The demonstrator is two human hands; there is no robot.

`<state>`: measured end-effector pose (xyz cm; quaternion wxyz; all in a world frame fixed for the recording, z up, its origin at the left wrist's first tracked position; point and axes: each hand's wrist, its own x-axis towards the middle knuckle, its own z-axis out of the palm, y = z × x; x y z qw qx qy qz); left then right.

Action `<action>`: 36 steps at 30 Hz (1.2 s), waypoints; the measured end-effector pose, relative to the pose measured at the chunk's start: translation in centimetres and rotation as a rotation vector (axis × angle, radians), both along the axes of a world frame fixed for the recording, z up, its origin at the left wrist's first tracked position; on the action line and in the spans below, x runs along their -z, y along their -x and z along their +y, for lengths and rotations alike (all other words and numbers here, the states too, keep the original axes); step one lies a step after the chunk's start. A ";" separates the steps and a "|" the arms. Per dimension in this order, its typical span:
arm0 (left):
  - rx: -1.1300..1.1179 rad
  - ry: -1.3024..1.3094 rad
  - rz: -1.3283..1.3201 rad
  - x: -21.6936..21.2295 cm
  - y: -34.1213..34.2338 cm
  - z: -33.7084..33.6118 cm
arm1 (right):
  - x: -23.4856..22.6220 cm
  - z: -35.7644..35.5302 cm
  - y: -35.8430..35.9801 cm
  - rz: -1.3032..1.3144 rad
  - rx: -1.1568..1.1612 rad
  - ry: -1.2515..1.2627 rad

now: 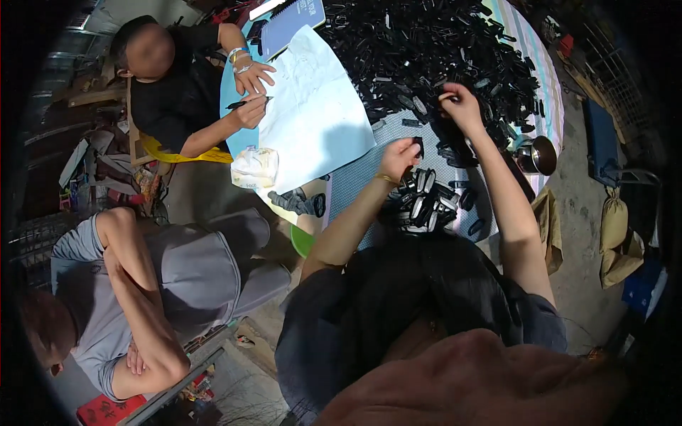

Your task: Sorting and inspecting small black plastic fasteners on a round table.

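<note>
A big heap of small black oblong plastic pieces [419, 53] covers the far side of the round table. My left hand [401, 157] is closed, pinching one small black piece [418, 146] at its fingertips. Farther off and to the right, my right hand [462, 110] reaches the near edge of the heap with its fingers curled in. Whatever lies between those fingers is lost against the black heap. Close to me, below my left hand, lies a smaller pile of black pieces [425, 202], some with bright, shiny faces. A few single pieces lie around it.
At the far left a person [167, 92] writes with a pen on a large white sheet [312, 121]. A notebook [295, 28] and a tissue pack [255, 167] lie there. Right of my right forearm stands a metal cup [538, 155]. Another person [170, 284] sits left, arms folded.
</note>
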<state>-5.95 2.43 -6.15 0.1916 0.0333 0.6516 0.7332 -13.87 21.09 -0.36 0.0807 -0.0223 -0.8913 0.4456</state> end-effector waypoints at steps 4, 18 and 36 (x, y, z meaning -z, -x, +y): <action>0.012 -0.524 -0.374 -1.3 -1.1 -0.8 | -2.3 -1.2 -6.0 -0.265 -0.075 1.002; 0.077 -0.186 -0.023 -8.3 -4.2 0.4 | -4.5 -2.4 -14.9 -0.138 -0.118 0.636; -0.061 -0.090 0.068 -7.3 -6.2 0.7 | -5.2 -4.5 -17.1 0.285 -0.116 -0.035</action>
